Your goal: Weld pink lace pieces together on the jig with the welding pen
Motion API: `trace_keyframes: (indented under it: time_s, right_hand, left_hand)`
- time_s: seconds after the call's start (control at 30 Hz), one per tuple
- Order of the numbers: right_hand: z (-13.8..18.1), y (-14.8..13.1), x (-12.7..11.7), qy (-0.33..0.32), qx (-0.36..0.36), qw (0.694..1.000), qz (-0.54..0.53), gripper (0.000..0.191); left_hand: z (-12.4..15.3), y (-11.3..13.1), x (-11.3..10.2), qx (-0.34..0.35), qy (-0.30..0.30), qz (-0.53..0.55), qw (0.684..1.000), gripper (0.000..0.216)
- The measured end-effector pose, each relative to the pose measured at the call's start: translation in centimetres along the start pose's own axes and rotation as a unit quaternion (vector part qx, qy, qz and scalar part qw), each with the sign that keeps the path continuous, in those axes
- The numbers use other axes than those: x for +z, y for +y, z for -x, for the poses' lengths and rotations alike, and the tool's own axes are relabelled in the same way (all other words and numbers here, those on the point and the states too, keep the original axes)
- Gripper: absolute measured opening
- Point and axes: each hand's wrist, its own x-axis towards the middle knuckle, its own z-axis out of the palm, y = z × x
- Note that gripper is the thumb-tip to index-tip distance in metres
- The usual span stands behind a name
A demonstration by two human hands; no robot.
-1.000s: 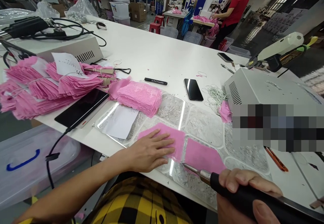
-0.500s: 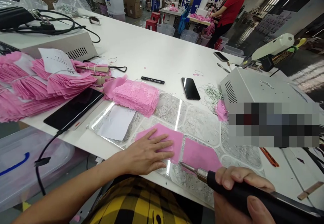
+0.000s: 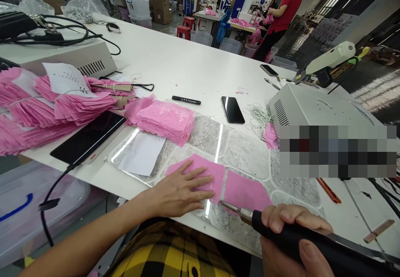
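My left hand point(image 3: 183, 187) lies flat, fingers spread, on a pink fabric piece point(image 3: 215, 172). That piece rests on a clear-covered board with a grey marbled pattern point(image 3: 248, 152). Just right of it, across a narrow gap, lies a second pink fabric piece point(image 3: 245, 189). Wrapped round the black handle of a handheld cutter with a tapered metal tip point(image 3: 246, 215) is my right hand point(image 3: 296, 231). Its tip is at the lower end of the gap, close to the left piece's corner; whether it touches cannot be made out.
Behind lie a pink lace stack point(image 3: 165, 120), a white paper point(image 3: 142, 154), a marker point(image 3: 186, 100) and a phone point(image 3: 233, 110). Bundled pink fabric point(image 3: 62, 106) and a black tablet-like device point(image 3: 87, 137) are left. A grey vented box point(image 3: 312, 106) stands right. A person in red point(image 3: 283, 14) stands beyond.
The view has shifted slightly. My left hand keeps its place on the fabric, and the cutter's tip stays near the gap. In the background, the person's hands have risen with pink fabric.
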Motion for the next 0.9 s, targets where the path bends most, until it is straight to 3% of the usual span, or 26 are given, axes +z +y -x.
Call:
trace_keyframes:
  time_s: [0.9]
  right_hand:
    - [0.11,0.44,-0.02,-0.037,-0.015,0.999,-0.016,0.012]
  left_hand:
    - [0.13,-0.04,0.5,0.03,0.029,-0.026,0.999,0.033]
